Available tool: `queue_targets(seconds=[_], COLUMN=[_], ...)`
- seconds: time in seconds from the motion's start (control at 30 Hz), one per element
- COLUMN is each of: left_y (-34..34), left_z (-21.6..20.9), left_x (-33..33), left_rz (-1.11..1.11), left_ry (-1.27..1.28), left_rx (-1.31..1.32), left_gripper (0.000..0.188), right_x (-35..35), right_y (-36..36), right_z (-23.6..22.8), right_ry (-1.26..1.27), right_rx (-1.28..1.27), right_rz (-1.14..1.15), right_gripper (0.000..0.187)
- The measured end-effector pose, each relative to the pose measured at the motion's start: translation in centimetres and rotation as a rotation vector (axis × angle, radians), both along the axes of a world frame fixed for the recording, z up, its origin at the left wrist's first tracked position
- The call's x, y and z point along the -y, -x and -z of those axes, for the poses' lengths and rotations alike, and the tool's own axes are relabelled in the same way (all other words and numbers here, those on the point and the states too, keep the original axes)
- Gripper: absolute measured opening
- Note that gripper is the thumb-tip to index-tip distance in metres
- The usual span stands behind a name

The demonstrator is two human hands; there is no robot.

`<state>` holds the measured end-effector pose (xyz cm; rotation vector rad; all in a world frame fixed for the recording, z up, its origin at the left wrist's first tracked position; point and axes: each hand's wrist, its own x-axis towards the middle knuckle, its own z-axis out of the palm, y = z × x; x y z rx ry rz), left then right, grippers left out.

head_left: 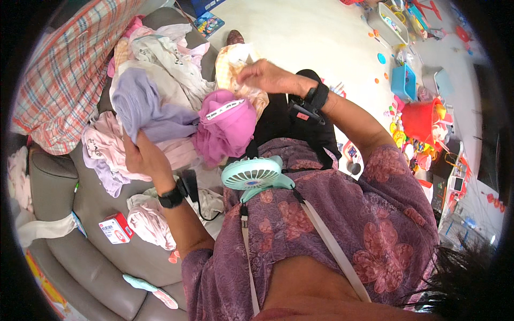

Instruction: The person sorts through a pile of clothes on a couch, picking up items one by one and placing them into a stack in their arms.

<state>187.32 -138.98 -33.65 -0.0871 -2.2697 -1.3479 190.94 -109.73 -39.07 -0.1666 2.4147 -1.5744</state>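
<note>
My left hand (143, 159) is closed on the edge of a lavender garment (140, 101), thumb uppermost. The garment spreads over a heap of clothes to my left. Beside it lies a bunched magenta sheer garment (225, 128) with a white printed band, close to my lap. My right hand (263, 76) hovers over or touches a yellow-and-white checked cloth (230, 61) by my knee. Its fingers are bent and slightly smeared, so their grip is unclear. Pale pink clothing (104, 139) sits near my left hand, and a white printed garment (171, 59) lies farther back.
The grey sofa (101, 206) carries a small red-and-white box (116, 229) and a rolled pale garment (150, 216). A plaid bag (67, 80) stands at the far left. A mint fan (251, 174) hangs at my chest. Toys, a red bucket (423, 120) and a blue bin (403, 82) occupy the right.
</note>
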Motion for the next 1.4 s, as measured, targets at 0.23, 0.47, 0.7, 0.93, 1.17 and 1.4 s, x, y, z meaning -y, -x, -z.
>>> queue_targets(seconds=[0.23,0.47,0.7,0.93,1.17,1.4], left_y=[-5.5,-3.9,4.6,7.1,7.0,-2.1], left_z=[4.6,5.9,0.8,4.2,2.5,-8.6], left_x=[-5.5,-5.1,-3.6,-1.7,8.4,12.0], left_rz=[0.886,0.917,-0.042,0.031,-0.11,-0.174], left_ry=[0.551,0.188,0.651,1.034,0.324,-0.566], left_rx=[0.0,0.006,-0.297,0.257,-0.13,-0.331], left_gripper=[0.036,0.022,0.051,0.058,0.018,0.025], right_x=[1.0,4.7,4.6,4.9,4.9,4.8], right_y=[2.1,-1.3,-1.5,-1.2,-1.0,-1.3], right_z=[-4.9,1.7,2.2,1.3,2.4,2.7], right_ry=[0.31,-0.177,-0.208,-0.229,-0.238,-0.255], right_rx=[-0.17,-0.413,-0.245,-0.202,-0.225,-0.164], right_rz=[0.291,-0.24,-0.336,-0.328,-0.324,-0.337], right_gripper=[0.022,0.039,0.045,0.046,0.047,0.049])
